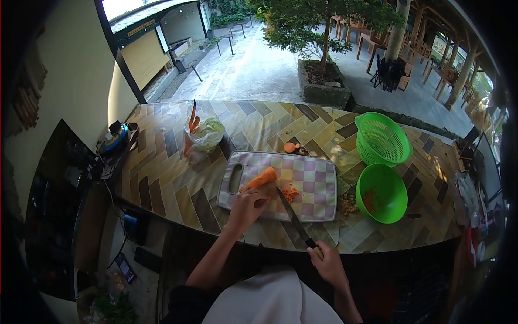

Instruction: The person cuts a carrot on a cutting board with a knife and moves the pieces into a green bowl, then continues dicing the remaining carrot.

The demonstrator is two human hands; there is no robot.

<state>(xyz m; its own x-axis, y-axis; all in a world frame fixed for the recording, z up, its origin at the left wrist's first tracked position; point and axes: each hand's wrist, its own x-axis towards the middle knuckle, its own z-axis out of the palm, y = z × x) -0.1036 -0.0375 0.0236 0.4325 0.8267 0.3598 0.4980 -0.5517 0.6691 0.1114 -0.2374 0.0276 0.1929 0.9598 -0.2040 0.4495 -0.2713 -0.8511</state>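
Note:
A checked purple-and-white cutting board (318,208) lies in front of me. On it rests a peeled carrot (260,179), cut at one end. Just below the carrot, my left hand (249,206) has its fingers curled together; a bit of orange shows at the fingertips, mostly hidden by them. My right hand (327,263) grips the black handle of a knife (293,220), whose blade slants up across the board with the tip beside a small heap of chopped carrot (290,194).
A green bowl (396,189) with orange bits inside stands right of the board, a green colander (380,135) behind it. A plastic bag of vegetables (208,135) sits at the back left. Carrot ends (290,147) lie behind the board, scraps (349,204) beside it.

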